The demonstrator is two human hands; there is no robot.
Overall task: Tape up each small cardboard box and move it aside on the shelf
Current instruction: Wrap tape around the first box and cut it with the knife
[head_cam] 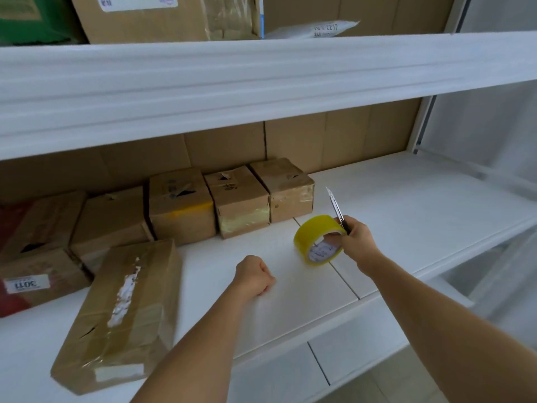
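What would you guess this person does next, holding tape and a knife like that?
Probably the empty left hand, a fist resting on the shelf, reaches for the long box lying nearest and steadies it. The right hand already holds both the yellow tape roll and the utility knife, so taping only needs a box in place.

Soft even daylight, faint shadows, wide-angle bowing, slight blur.

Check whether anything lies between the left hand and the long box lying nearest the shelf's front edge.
Nothing visible does. The left hand, a fist holding nothing, rests on bare shelf just right of the long box. The tape roll and knife are in the right hand, farther right.
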